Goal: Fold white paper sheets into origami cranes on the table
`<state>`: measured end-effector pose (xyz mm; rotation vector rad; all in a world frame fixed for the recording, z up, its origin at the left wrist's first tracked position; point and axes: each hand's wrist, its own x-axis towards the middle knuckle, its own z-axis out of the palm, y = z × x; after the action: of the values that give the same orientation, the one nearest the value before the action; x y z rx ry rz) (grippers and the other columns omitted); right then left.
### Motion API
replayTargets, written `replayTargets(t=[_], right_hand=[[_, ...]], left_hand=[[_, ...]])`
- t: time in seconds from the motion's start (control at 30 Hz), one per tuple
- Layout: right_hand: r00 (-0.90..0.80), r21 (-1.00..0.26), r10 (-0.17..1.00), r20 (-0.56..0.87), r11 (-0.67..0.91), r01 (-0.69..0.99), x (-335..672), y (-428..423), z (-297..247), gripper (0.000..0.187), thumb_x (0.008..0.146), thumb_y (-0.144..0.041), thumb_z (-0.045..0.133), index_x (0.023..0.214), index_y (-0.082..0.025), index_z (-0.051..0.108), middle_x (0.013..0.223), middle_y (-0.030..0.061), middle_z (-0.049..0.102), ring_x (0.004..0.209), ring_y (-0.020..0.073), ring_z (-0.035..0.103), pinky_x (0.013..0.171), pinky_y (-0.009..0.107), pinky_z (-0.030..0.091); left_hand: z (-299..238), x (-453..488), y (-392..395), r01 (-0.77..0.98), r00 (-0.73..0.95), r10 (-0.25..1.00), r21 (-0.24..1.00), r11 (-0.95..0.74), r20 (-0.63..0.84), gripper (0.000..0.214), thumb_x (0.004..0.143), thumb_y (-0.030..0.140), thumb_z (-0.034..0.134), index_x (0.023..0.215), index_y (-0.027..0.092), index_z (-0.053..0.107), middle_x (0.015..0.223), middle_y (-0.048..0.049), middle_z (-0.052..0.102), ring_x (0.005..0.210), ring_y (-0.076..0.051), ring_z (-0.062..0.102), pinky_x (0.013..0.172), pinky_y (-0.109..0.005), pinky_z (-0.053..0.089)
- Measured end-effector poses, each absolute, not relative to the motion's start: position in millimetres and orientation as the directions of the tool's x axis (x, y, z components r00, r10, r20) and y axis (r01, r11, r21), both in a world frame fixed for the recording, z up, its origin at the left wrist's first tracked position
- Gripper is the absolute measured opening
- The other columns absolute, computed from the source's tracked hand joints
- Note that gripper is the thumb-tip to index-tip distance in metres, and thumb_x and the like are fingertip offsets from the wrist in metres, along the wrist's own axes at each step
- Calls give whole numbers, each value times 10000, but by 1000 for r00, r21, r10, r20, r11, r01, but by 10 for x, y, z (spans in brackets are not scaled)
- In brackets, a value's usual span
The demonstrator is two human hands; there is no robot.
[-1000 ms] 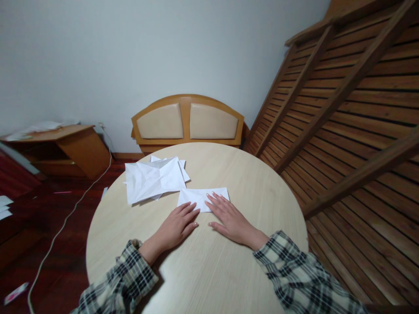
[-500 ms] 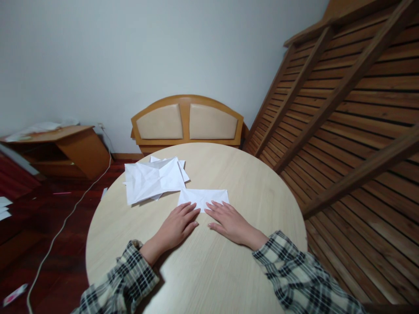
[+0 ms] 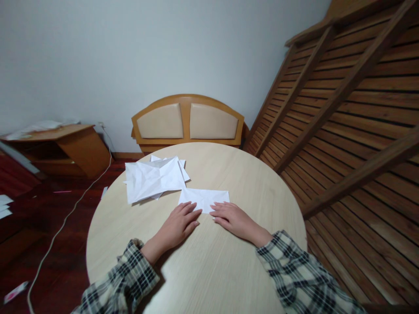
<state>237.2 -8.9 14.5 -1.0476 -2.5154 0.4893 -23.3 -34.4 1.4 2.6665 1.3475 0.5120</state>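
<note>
A small folded white paper point(image 3: 203, 198) lies flat near the middle of the round light-wood table point(image 3: 248, 183). My left hand point(image 3: 178, 224) rests flat on the table with its fingers stretched out, the fingertips touching the paper's near left edge. My right hand point(image 3: 231, 217) lies at the paper's near right edge with fingers together and slightly curled, pressing the edge down. Both sleeves are plaid.
A loose pile of creased white sheets point(image 3: 153, 178) sits on the table's far left. A wooden chair point(image 3: 187, 120) with beige pads stands behind the table. A slatted wooden structure point(image 3: 353, 113) rises at right. A low cabinet point(image 3: 62, 146) and a white cable point(image 3: 65, 222) are at left.
My right hand has slid back toward the paper's near edge and turned, its fingers now drawn together. My left hand has barely moved.
</note>
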Motion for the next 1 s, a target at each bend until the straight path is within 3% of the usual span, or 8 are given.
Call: replayTargets(t=[0.23, 0.47, 0.7, 0.87, 1.0], right_hand=[[-626, -497, 734, 262, 659, 565, 2496, -54, 146, 266, 967, -265, 514, 1119, -249, 733, 1213, 55, 709, 1204, 229, 624, 1042, 436, 471], [-528, -516, 814, 242, 569, 641, 2631, -36, 170, 266, 959, -287, 510, 1046, -251, 759, 1102, 51, 755, 1074, 248, 690, 921, 414, 524], [-471, -399, 842, 262, 539, 742, 2685, -4, 236, 352, 982, -323, 466, 789, -223, 743, 789, 60, 750, 735, 224, 675, 690, 339, 462], [-470, -358, 831, 297, 553, 752, 2678, 35, 230, 305, 972, -296, 491, 755, -203, 684, 770, 56, 700, 754, 220, 627, 749, 359, 428], [-480, -401, 795, 371, 604, 689, 2676, 35, 206, 87, 904, -242, 600, 842, -204, 649, 862, 47, 661, 880, 221, 594, 817, 364, 442]], left_hand=[[3, -239, -333, 757, 546, 800, 264, -598, 247, 406, 999, 418, 434, 1356, 272, 562, 1470, -82, 514, 1377, -281, 424, 1136, -526, 351], [33, -234, -330, 767, 550, 806, 250, -591, 217, 415, 999, 419, 429, 1353, 251, 564, 1469, -90, 514, 1380, -282, 420, 1140, -516, 347], [36, -232, -329, 770, 551, 805, 240, -592, 218, 421, 998, 425, 429, 1356, 249, 562, 1467, -88, 517, 1372, -282, 428, 1135, -514, 355], [28, -237, -324, 765, 552, 803, 246, -595, 224, 413, 997, 418, 436, 1351, 251, 567, 1469, -85, 514, 1374, -285, 425, 1137, -512, 353], [25, -239, -321, 769, 556, 803, 235, -595, 213, 416, 999, 416, 432, 1355, 246, 564, 1471, -85, 511, 1372, -284, 423, 1140, -506, 349]])
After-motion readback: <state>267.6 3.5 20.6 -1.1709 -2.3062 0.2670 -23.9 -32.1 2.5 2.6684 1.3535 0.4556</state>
